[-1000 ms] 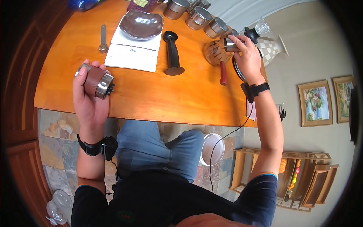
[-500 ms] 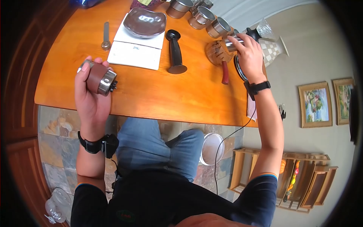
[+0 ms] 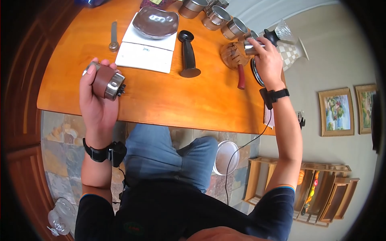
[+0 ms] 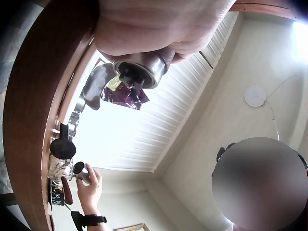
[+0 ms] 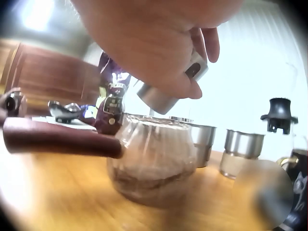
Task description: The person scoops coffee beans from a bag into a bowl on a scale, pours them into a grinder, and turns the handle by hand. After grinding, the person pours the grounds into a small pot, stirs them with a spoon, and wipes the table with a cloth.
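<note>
In the head view, my left hand grips the body of a hand coffee grinder, steel with a brown ribbed band, above the table's near left part. Its black end points outward in the left wrist view. My right hand holds a small steel cup between thumb and fingers. The cup is tilted, its lower end close over the mouth of a glass pot with a dark red handle. Brown matter shows inside the pot.
A white scale bears a dark dish. Beside it stands a black tamper-like tool; a measuring spoon lies left. Several steel cups line the back, near a checkered vessel. A cable hangs from my right wrist.
The head view has shifted slightly. My right hand has moved the steel cup a little to the right over the pot. My left hand keeps its grip on the grinder.
</note>
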Demonstrator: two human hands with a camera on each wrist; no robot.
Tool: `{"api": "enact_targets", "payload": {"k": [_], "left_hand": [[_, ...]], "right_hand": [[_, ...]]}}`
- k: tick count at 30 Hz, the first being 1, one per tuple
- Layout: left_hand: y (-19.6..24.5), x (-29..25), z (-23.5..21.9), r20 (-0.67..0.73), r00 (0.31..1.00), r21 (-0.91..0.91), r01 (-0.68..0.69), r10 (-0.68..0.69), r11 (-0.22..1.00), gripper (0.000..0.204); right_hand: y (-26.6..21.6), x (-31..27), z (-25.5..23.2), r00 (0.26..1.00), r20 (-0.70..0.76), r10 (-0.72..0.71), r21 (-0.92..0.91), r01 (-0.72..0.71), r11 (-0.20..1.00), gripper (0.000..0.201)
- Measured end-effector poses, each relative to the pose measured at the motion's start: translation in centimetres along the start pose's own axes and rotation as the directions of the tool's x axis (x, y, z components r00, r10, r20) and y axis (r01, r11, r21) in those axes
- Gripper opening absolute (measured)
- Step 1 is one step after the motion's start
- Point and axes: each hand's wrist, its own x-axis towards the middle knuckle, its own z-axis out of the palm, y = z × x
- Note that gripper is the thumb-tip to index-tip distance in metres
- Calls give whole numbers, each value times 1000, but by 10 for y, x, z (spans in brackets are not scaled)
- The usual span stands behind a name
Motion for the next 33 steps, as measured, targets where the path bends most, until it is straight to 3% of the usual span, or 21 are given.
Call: {"api": "enact_targets", "payload": {"k": [3, 5, 7, 8, 11, 13, 17, 19, 21, 23, 25, 27, 29, 31, 33], "left_hand": [[-1, 1, -1, 28, 1000, 3, 12, -12, 1000, 25], [0, 0, -2, 30, 1000, 0, 6, -6, 1000, 25], [-1, 0, 0, 9, 1000, 13, 2, -2, 1000, 26], [-1, 0, 1, 8, 1000, 12, -2, 2, 1000, 26], [-1, -1, 1, 4, 1000, 20, 7, -8, 1000, 26], [0, -1, 3, -8, 1000, 28, -4, 4, 1000, 26], [-2, 0, 1, 10, 1000, 21, -4, 4, 1000, 26], [-1, 2, -2, 2, 1000, 13, 8, -8, 1000, 25], [0, 1, -2, -21, 1000, 13, 3, -2, 1000, 25], [0, 0, 1, -34, 999, 9, 7, -6, 1000, 26], [-1, 0, 2, -58, 998, 45, 5, -3, 999, 26], [-2, 2, -2, -38, 999, 48, -3, 5, 999, 27], [-6, 4, -1, -11, 1000, 74, 2, -1, 997, 27], [-5, 3, 3, -81, 996, 101, -37, 45, 994, 28], [-7, 1, 8, -71, 995, 145, -56, 67, 988, 27]], "right_hand": [[4, -1, -2, 999, 1, -46, -46, 46, 998, 53], [2, 0, 1, 1000, 4, 22, -23, -22, 999, 53], [4, -1, -4, 996, 33, -79, -55, 81, 995, 52], [2, -1, -6, 1000, 6, 18, -50, -18, 999, 51], [3, -4, -7, 996, 76, -43, -56, 47, 997, 52], [1, -2, -8, 1000, 14, 3, -45, -2, 999, 53], [0, -18, -7, 994, 68, 86, -5, -86, 996, 52], [-4, -28, -9, 938, -14, 347, 130, -343, 930, 51], [-13, -44, -21, 882, -44, 469, 285, -439, 852, 49], [-22, -71, -32, 865, -118, 488, 411, -405, 817, 49], [-48, -107, -38, 739, -63, 670, 761, -399, 512, 52], [-81, -134, -54, 751, -67, 657, 737, -406, 540, 56], [-121, -150, -54, 704, -61, 708, 834, -354, 424, 57], [-151, -152, -49, 752, -97, 652, 895, -221, 388, 62], [-172, -148, -43, 796, -42, 603, 924, -200, 327, 63]]}}
